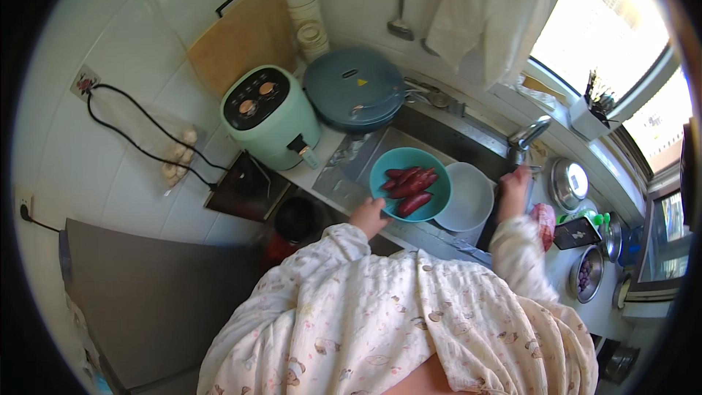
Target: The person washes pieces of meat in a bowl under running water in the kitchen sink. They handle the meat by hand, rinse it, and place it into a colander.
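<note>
My left hand [369,217] grips the near-left rim of a teal bowl [445,197] that holds several red-purple sweet potatoes [414,183]. The bowl is over the metal sink [381,145]. Right beside it is a round white basin [470,197], partly covered by the bowl's edge. My right hand [514,189] is blurred, just below the chrome faucet [529,133] at the sink's right end; whether it touches the faucet handle I cannot tell.
A green air fryer [271,118] and a blue electric griddle [355,86] stand left of the sink. To the right are a phone [577,232], a steel bowl of small purple pieces [587,274] and a steel lid or bowl [569,184]. A power cord [148,115] hangs at left.
</note>
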Tool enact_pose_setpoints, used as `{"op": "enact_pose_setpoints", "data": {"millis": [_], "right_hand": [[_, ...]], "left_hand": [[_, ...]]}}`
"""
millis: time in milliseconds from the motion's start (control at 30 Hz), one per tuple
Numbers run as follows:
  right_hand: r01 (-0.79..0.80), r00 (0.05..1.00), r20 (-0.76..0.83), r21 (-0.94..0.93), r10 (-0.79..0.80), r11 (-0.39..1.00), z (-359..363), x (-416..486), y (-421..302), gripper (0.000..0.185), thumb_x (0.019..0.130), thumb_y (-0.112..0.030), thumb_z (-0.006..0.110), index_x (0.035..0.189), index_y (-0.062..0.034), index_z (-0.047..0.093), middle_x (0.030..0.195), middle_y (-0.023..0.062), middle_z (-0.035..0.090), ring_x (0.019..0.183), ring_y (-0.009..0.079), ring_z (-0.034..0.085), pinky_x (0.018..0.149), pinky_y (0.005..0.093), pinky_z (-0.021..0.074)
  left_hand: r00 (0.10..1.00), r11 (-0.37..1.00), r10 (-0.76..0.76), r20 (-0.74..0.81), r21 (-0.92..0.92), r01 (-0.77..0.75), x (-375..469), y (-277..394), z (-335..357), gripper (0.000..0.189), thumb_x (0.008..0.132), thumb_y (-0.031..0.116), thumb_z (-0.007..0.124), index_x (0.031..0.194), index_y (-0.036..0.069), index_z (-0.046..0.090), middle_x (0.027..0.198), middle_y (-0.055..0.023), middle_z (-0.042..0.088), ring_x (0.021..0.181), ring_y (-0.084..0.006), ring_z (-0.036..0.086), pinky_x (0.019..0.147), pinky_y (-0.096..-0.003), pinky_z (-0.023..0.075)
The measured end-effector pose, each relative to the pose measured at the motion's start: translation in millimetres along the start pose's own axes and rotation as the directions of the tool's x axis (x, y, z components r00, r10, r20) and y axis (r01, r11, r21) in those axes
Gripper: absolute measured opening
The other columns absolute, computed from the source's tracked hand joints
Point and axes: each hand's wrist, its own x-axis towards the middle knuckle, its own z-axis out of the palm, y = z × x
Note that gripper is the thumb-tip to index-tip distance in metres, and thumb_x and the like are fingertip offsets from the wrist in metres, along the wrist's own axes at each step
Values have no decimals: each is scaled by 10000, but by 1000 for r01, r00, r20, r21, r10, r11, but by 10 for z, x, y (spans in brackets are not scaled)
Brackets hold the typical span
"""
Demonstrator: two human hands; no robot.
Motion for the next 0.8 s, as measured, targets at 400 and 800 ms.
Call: {"op": "enact_pose_setpoints", "data": {"millis": [400, 800], "right_hand": [[-869, 397, 307, -176, 865, 462, 994, -1242, 1008, 252, 892, -132, 449, 1045, 60, 499, 846, 196, 643, 645, 316, 653, 575, 414, 577], [-879, 473, 310, 103, 825, 465, 954, -1316, 1376, 230, 801, -71, 481, 955, 88, 542, 924, 244, 629, 855, 409, 654, 785, 509, 560]], "left_hand": [[983, 917, 41, -176, -383, -107, -107, -410, -451, 618, 804, 315, 731, 1281, 33, 457, 1277, -220, 514, 1159, -360, 536, 946, -429, 444], [694, 13, -719, -19, -1000, -15, 981, -1579, -1273, 553, 942, 475, 545, 1226, 0, 572, 1146, -53, 608, 1021, -162, 545, 902, -283, 408]]}}
